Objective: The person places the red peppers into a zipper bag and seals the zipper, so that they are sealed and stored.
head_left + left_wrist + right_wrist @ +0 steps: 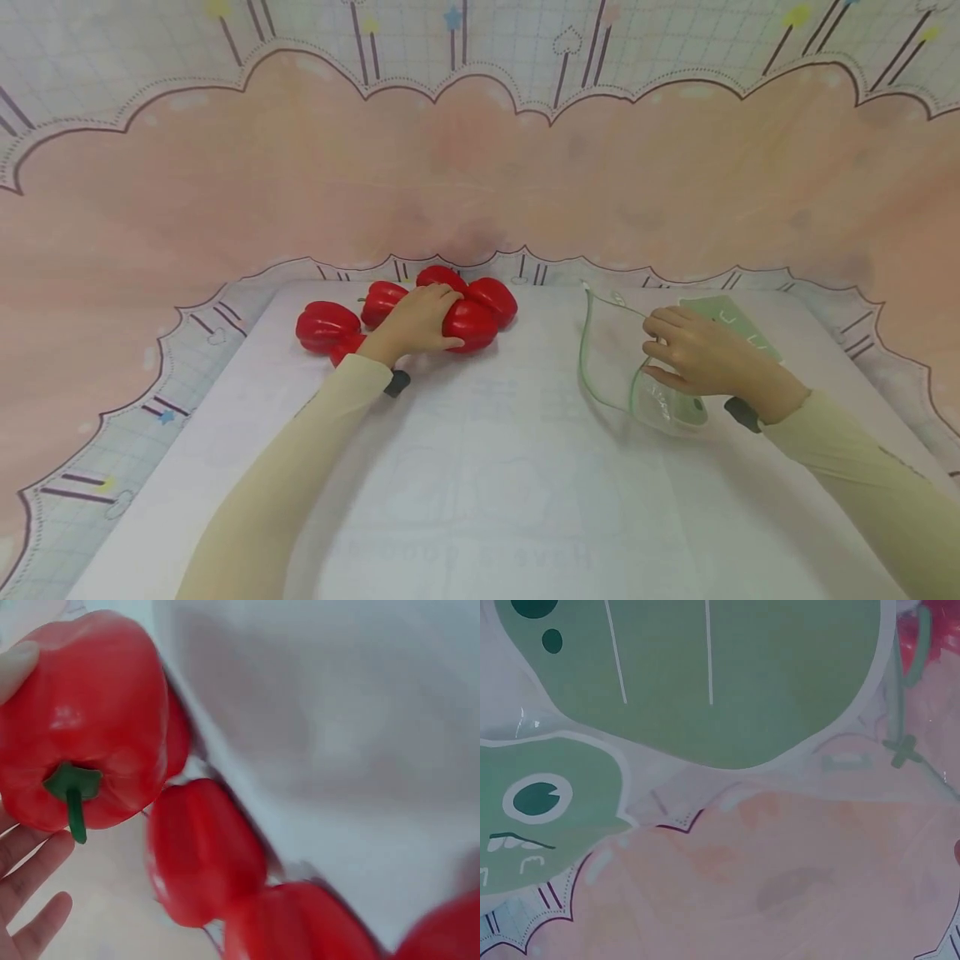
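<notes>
At the left of the head view, my left hand [423,321] grips a red bell pepper [471,328], thumb on one side and fingers on the other. In the left wrist view this bell pepper [90,712] shows its green stem, with the thumb and fingers at its edges. Over on the right, my right hand [693,354] pinches the rim of a clear plastic bag [667,408] with green edging. The bag's mouth gapes toward the left. Filling much of the right wrist view is the bag's green cartoon print [727,682].
Several more red bell peppers lie close around the left hand, among them one at the far left [327,327], one by the back edge [492,302] and one behind the wrist [384,302]. A white cloth [480,483] covers the table. A patterned curtain [480,183] hangs behind.
</notes>
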The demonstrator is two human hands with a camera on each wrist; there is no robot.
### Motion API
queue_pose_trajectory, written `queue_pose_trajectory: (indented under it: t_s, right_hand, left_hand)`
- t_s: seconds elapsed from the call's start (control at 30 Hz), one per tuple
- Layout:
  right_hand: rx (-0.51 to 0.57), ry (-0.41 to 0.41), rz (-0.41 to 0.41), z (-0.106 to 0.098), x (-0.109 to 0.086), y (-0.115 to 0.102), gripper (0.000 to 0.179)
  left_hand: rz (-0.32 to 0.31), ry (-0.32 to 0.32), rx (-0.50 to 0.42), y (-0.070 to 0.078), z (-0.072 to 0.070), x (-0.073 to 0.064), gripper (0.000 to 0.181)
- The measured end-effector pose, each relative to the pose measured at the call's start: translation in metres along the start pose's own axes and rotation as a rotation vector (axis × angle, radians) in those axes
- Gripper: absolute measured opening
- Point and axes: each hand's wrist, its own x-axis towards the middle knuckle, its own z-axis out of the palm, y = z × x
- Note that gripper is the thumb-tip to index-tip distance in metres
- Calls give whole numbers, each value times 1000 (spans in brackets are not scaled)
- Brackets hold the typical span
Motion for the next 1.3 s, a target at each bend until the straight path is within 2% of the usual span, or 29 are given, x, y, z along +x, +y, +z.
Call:
queue_pose_trajectory:
  t_s: [0.27, 0.43, 0.67, 0.8, 0.97, 1.13, 1.3]
  right_hand:
    - [-15, -16, -13, -1, 1, -1, 53]
    - [-18, -25, -7, -2, 2, 0, 53]
    - [-16, -26, -7, -3, 2, 0, 53]
    - [-21, -37, -5, -3, 2, 1, 55]
    - [-22, -100, 24, -6, 3, 0, 59]
    - [-7, -157, 47, -9, 4, 0, 44]
    - [-3, -148, 37, -8, 4, -1, 42]
  left_hand:
    - [99, 111, 57, 33, -11, -1, 78]
    - [160, 148, 72, 51, -12, 3, 75]
    - [243, 176, 41, 74, -10, 11, 74]
    - [276, 196, 44, 87, -9, 16, 73]
    - [317, 210, 23, 101, -5, 22, 72]
    - [342, 227, 8, 111, 5, 31, 72]
    - [357, 238, -12, 121, 14, 38, 72]
